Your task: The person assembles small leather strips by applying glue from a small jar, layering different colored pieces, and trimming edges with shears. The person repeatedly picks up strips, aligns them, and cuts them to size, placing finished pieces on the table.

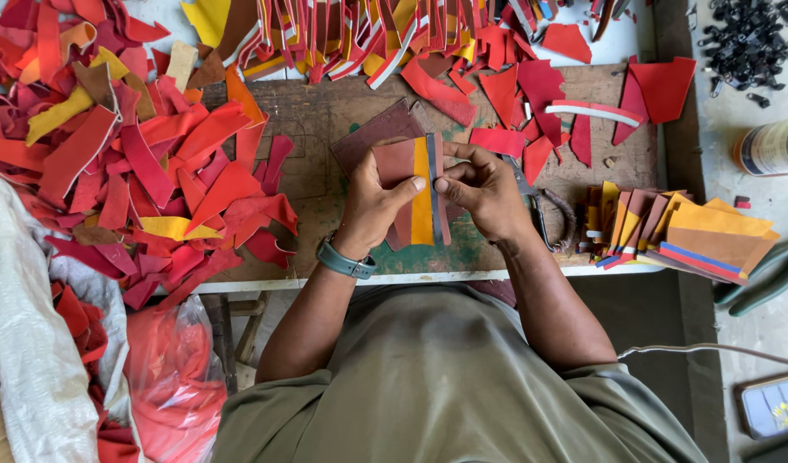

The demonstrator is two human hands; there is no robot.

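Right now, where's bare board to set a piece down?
Bare board shows above the hands, between scrap heap and red offcuts; a smaller patch lies under the white strip. Left side and the stack are crowded.

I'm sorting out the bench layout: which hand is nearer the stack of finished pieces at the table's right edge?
Right. The right hand is beside the scissors, a short way from the stack. The left hand is farther off, on the far side of the held strips.

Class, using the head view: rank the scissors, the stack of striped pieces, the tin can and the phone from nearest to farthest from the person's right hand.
1. Scissors, just right of the right hand.
2. Stack of striped pieces, farther right.
3. Tin can, far right edge, and phone, lower right corner: too close to call.
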